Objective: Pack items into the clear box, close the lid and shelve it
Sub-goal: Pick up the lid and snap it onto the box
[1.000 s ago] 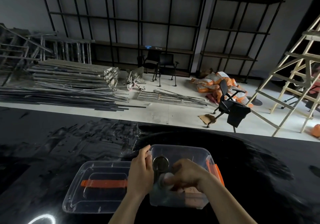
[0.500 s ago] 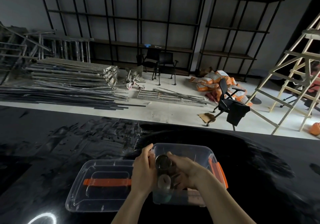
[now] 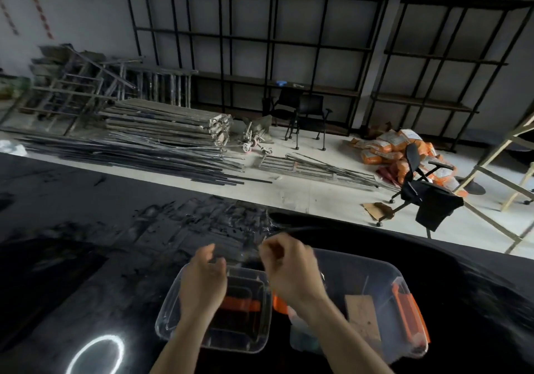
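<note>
One clear box (image 3: 361, 269) is sitting open on the black table (image 3: 86, 229), with its one lid (image 3: 179, 298) lying just to the left, orange handle (image 3: 241, 304) facing up. Inside the box a brown card-like piece (image 3: 362, 316) is lying flat; other contents are blurred. Two hands are hovering over the far rims: the left hand (image 3: 203, 279) is loosely curled, the right hand (image 3: 290, 269) is pinching, gripping nothing visible. No writing is readable.
</note>
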### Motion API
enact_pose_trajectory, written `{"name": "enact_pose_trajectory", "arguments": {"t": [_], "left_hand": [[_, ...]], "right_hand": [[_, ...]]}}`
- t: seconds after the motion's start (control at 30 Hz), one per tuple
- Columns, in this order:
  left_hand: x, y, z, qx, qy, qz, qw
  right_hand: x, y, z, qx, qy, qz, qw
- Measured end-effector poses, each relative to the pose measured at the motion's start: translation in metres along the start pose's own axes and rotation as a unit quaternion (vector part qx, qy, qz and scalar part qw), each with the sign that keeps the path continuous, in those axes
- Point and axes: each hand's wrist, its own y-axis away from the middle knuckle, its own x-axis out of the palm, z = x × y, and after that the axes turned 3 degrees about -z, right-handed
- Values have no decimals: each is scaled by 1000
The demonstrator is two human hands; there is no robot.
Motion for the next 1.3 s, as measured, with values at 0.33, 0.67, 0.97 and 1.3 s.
{"name": "enact_pose_trajectory", "arguments": {"t": [0.33,0.67,0.97,1.3], "left_hand": [[-14,-23,19,-60,-203,40,976],[-46,-27,6,-115,-73,-33,990],[-80,-49,-45,-129,225,-94,961],[32,-14,-170,-39,296,113,948]], "right_hand": [[50,5,-10,289,96,173,937],[45,-2,-16,248,15,27,968],[-32,-39,-5,179,-140,-150,962],[-195,-40,-128,297,-281,-284,867]]}}
